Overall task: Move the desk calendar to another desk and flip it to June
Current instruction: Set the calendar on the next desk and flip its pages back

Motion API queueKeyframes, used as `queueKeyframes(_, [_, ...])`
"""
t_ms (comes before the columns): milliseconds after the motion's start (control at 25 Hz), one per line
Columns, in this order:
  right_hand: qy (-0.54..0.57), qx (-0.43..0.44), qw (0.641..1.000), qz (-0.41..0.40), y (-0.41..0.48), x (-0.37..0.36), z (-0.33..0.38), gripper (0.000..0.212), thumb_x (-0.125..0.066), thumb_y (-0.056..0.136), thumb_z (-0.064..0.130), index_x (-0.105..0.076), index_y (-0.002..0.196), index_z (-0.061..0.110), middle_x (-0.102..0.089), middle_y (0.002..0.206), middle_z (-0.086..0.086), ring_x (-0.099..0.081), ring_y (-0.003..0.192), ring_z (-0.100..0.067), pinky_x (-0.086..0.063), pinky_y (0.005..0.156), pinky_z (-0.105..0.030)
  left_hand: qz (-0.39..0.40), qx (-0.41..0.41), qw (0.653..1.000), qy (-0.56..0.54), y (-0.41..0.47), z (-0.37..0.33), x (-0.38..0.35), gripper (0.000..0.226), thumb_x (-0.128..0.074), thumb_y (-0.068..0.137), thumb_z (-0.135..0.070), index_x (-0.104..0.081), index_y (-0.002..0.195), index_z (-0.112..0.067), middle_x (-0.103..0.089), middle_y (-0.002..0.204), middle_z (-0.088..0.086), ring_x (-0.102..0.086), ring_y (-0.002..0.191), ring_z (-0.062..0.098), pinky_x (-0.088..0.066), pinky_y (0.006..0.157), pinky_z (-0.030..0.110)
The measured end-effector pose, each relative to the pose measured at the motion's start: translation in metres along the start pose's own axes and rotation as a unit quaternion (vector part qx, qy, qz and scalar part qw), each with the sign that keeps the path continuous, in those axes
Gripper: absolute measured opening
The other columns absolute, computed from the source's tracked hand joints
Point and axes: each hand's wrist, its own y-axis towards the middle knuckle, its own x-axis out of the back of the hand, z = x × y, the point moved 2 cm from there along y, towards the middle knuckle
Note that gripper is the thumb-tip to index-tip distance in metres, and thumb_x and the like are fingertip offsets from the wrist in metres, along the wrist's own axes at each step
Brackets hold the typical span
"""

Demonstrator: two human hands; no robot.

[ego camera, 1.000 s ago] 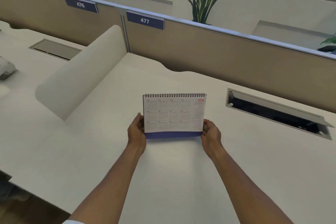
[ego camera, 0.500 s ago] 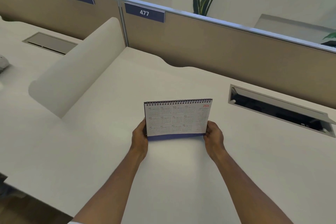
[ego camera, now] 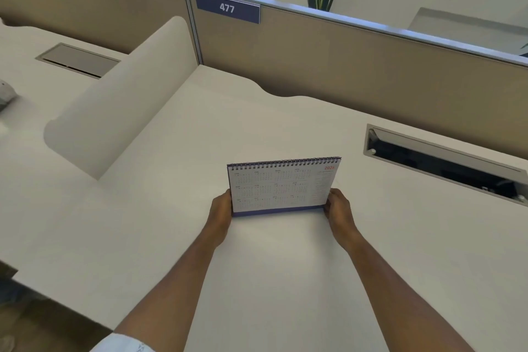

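Item: we find a white spiral-bound card desk calendar with a blue base strip (ego camera: 281, 186), upright, top page a full-year overview marked 2026.
Location: it sits or hovers just at the surface of the pale off-white table (ego camera: 285, 280), in the bay labelled 477 (ego camera: 227, 8); we cannot tell whether the base is touching down.
Left grip: the left hand (ego camera: 221, 210) is closed on the calendar's lower left edge, fingers behind, thumb in front.
Right grip: the right hand (ego camera: 337, 208) is closed on the lower right edge in the same manner.
Weight: we judge it light, card and paper only.
Stiffness: the tent-shaped card stand looks rigid enough to carry by its sides; single pages are thin and will bend or crease.
Fragility: the wire binding (ego camera: 284, 162) along the top is the weak point; pages may tear at the holes if pulled sideways.
Slip: the matte card offers fair purchase, so a light pinch should serve.
Recommended hold for flipping: we advise one hand steadying the base while the other lifts pages near the top centre and turns them over the wire.
Hazard: an open cable tray (ego camera: 445, 164) lies well to the right; we see no obstruction.
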Motion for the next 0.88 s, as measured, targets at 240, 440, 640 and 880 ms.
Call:
queueKeyframes(240, [0.059,0.062,0.992,-0.096,-0.020,0.010,0.034,0.026,-0.047,0.106,0.022,-0.070,0.098,0.011,-0.075,0.112,-0.010,-0.072,0.109,-0.030,-0.057,0.094,-0.039,-0.155,-0.041,0.985,-0.062,-0.022,-0.022,0.002,0.031,-0.047,0.087,-0.035,-0.062,0.086,-0.009,-0.070,0.093,0.013,-0.066,0.088,0.029,-0.055,0.075,0.039])
queueKeyframes(440, [0.091,0.106,0.988,-0.071,-0.039,0.001,0.086,0.056,-0.050,0.091,0.069,-0.071,0.099,0.017,-0.076,0.101,0.001,-0.069,0.093,-0.016,-0.057,0.081,-0.032,-0.132,-0.134,0.976,-0.113,-0.049,-0.056,-0.011,0.061,-0.055,0.077,-0.082,-0.063,0.099,-0.026,-0.068,0.096,-0.002,-0.064,0.086,0.014,-0.055,0.081,0.039])
queueKeyframes(640, [0.063,0.129,0.988,-0.053,-0.042,-0.010,0.089,0.035,-0.067,0.095,0.049,-0.069,0.092,0.015,-0.074,0.095,-0.002,-0.067,0.089,-0.017,-0.054,0.087,-0.039,-0.161,-0.122,0.978,-0.058,-0.052,-0.065,-0.014,0.065,-0.074,0.069,-0.075,-0.064,0.105,-0.022,-0.069,0.113,0.008,-0.066,0.111,0.027,-0.055,0.100,0.055])
queueKeyframes(880, [0.089,0.095,0.990,-0.053,-0.039,-0.019,0.091,0.026,-0.066,0.097,0.043,-0.062,0.089,0.019,-0.068,0.085,0.006,-0.062,0.077,-0.010,-0.047,0.070,-0.026,-0.151,-0.097,0.980,-0.089,-0.045,-0.069,-0.011,0.067,-0.079,0.062,-0.075,-0.057,0.086,-0.017,-0.064,0.098,0.003,-0.064,0.092,0.020,-0.055,0.102,0.057])
